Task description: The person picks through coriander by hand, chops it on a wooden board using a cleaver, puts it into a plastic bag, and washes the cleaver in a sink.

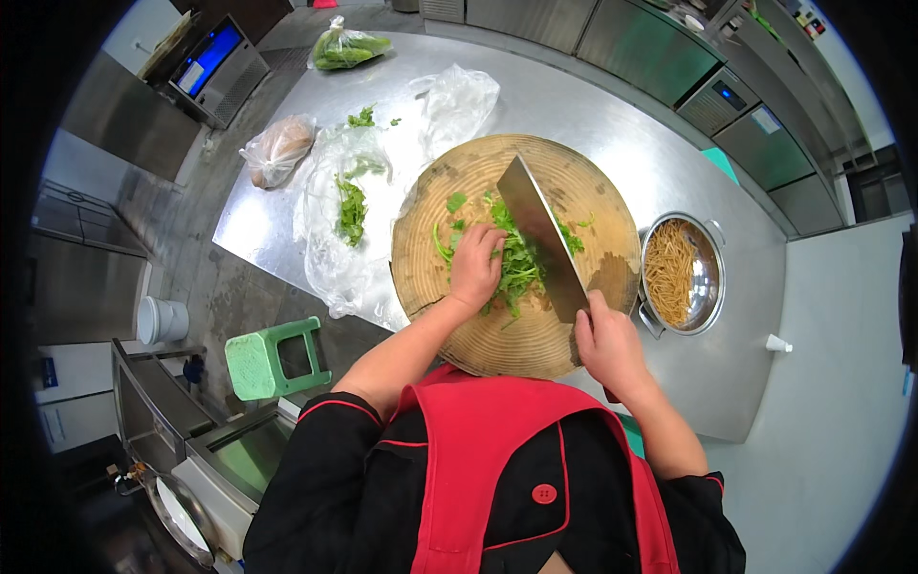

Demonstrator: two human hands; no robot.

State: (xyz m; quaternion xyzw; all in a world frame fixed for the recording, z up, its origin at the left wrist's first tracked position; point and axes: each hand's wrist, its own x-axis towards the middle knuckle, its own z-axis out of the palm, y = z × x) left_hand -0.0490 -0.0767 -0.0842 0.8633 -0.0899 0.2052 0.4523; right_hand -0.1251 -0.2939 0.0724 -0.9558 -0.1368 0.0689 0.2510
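A broad cleaver [541,240] is held by its handle in my right hand [609,343], its blade slanting up and left over the round wooden chopping block [459,344]. Under and beside the blade lies a heap of leafy green herbs, probably cilantro [518,262]. My left hand [479,264] presses its curled fingers on the left side of that heap. Part of the greens is hidden behind the blade and my fingers. Loose leaves [456,202] are scattered on the block's upper left.
Right of the block stands a metal colander-like bowl [706,283] with brown strips [668,269]. To the left lie crumpled plastic bags [333,287] with loose herbs [351,212], and a bag of brownish items [280,149]. Bagged cucumbers [348,52] sit farther back; a green stool [262,362] stands on the floor.
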